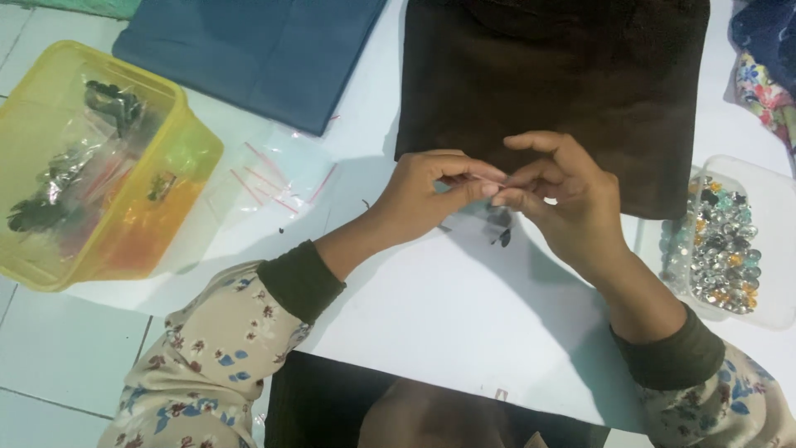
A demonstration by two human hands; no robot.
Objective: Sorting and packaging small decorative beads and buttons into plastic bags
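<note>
Both hands' (431, 192) (564, 199) fingertips pinched together on something too small to tell.

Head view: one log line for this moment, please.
left hand: fingertips pinched against right | right hand: pinching something too small to tell | under hands: white sheet | behind: brown cloth | right: bead tray | left: yellow tub

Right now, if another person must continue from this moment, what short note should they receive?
Left hand and right hand: fingertips pinched together on something very small and thin; what it is cannot be told.
They work over a white sheet, at the edge of a dark brown cloth.
Small dark pieces lie just under the hands.
Clear tray of shiny beads at the right; yellow tub holding small bags at the left; clear bags beside it.
Done and left: cannot tell.
</note>
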